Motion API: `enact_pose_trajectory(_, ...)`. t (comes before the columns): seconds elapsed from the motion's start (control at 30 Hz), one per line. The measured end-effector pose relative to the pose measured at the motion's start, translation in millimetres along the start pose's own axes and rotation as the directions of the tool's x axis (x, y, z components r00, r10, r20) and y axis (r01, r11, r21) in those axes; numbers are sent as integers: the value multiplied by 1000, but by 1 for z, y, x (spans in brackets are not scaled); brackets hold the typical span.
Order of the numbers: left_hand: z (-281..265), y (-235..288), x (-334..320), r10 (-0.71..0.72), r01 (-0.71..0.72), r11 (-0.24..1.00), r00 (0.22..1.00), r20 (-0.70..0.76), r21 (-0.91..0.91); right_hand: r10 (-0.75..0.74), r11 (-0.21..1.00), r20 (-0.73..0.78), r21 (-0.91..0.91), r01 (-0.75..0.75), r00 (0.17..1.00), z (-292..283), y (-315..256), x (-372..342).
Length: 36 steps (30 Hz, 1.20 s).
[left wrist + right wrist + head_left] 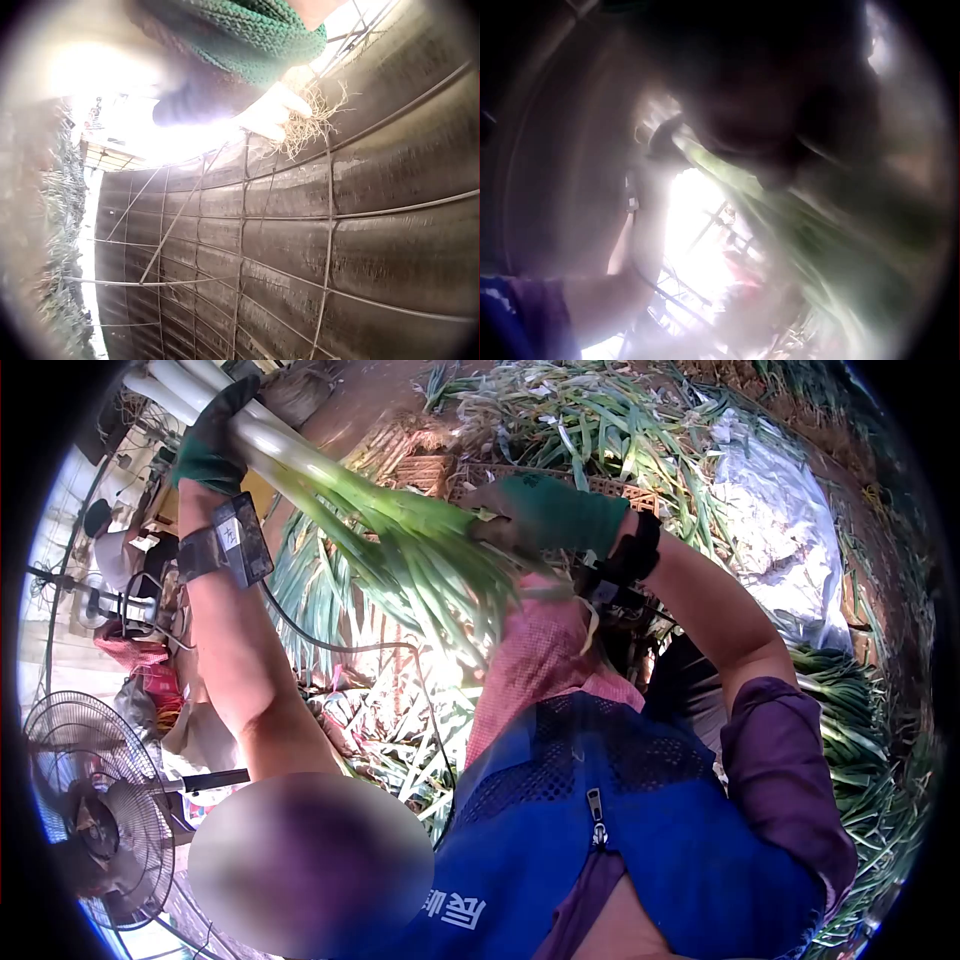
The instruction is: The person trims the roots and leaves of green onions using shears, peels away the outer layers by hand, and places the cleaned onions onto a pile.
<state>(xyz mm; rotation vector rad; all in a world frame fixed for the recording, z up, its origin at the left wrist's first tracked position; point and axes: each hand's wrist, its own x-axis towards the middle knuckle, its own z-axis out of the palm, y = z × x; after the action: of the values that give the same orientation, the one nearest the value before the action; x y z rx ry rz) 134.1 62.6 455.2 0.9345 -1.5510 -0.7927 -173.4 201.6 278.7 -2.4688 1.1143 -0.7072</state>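
A bunch of long green onions (340, 485) stretches between both gloved hands, white stalks at the upper left and green leaves fanning down to the right. My left hand (215, 440), in a green-cuffed glove, grips the white stalks. In the left wrist view, pale stalk ends with stringy roots (307, 124) stick out past the glove (255, 37). My right hand (545, 512) holds the bunch where the leaves begin to spread. The right wrist view is dark and blurred, with the green leaves (780, 217) running below the shadowed hand (757, 120).
Loose onion leaves (580, 430) are heaped beyond a brown plastic crate (470, 475). White plastic sheeting (780, 520) lies at the right, near stacked green onions (850, 720). A fan (95, 820) stands lower left. A cable (350, 648) runs from the left wrist device.
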Motion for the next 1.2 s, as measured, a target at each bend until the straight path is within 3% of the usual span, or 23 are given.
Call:
enact_pose_trajectory(0.1,-6,-9,10,-47,47,998,999,-3,50,104,921,129,363,-145,986,-4,-6,-8)
enact_pose_trajectory(0.17,-37,-37,35,159,-209,909,974,164,362,109,827,-173,562,7,979,12,-9,-21)
enact_pose_trajectory(0.23,-69,-51,46,215,-322,742,945,247,588,239,682,-382,720,126,893,35,-3,-50)
enact_pose_trajectory(0.3,-95,-57,52,179,-271,589,962,204,762,393,560,-438,811,167,809,60,13,-83)
enact_pose_trajectory(0.33,-105,-62,58,3,-37,825,998,62,564,431,535,-449,826,179,783,68,22,-91)
enact_pose_trajectory(0.37,-114,-67,65,-183,197,964,979,-92,181,406,576,-446,802,155,798,80,29,-95)
enact_pose_trajectory(0.4,-123,-71,72,-349,311,932,908,-233,-188,384,618,-442,775,130,810,91,35,-100)
enact_pose_trajectory(0.5,-111,-57,49,-290,266,954,936,-198,-142,302,740,-410,670,60,861,104,47,-108)
enact_pose_trajectory(0.57,-99,-42,36,-181,178,983,976,-117,-37,300,854,-167,485,-187,939,48,-6,-54)
enact_pose_trajectory(0.63,-91,-32,28,-23,22,995,1000,16,95,269,832,-104,527,-176,957,49,-6,-20)
enact_pose_trajectory(0.67,-98,-31,25,306,-440,765,891,336,470,221,876,-76,454,-164,972,50,-8,-4)
enact_pose_trajectory(0.73,-66,-6,13,195,-203,951,979,58,234,129,945,-5,303,-121,992,52,-11,23)
enact_pose_trajectory(0.8,-17,33,0,-76,61,995,977,-200,-78,144,924,171,331,-194,975,52,-9,34)
enact_pose_trajectory(0.87,-16,36,-8,-20,10,997,992,-128,-75,170,928,291,274,-252,942,49,-17,38)
enact_pose_trajectory(0.93,-15,35,-9,-16,5,996,992,-128,-85,-30,996,34,80,27,999,62,-11,31)
enact_pose_trajectory(0.97,-15,34,-9,-43,27,995,986,-163,-94,-152,988,-76,-44,149,985,67,-7,25)
enact_pose_trajectory(1.0,-14,32,-8,-68,48,994,978,-198,-103,-104,994,-155,-59,96,982,62,-12,14)
enact_pose_trajectory(1.07,-46,0,3,45,-45,999,997,-70,1,-17,997,-309,-81,-8,951,47,-28,-15)
enact_pose_trajectory(1.13,-83,-38,25,97,-97,985,995,11,140,34,997,-479,77,4,877,46,-31,-43)
enact_pose_trajectory(1.17,-91,-44,30,-31,36,999,992,-122,39,67,988,-557,152,22,828,47,-33,-57)
enact_pose_trajectory(1.2,-96,-47,33,-170,156,985,956,-239,-78,106,957,-538,283,60,836,64,-30,-73)
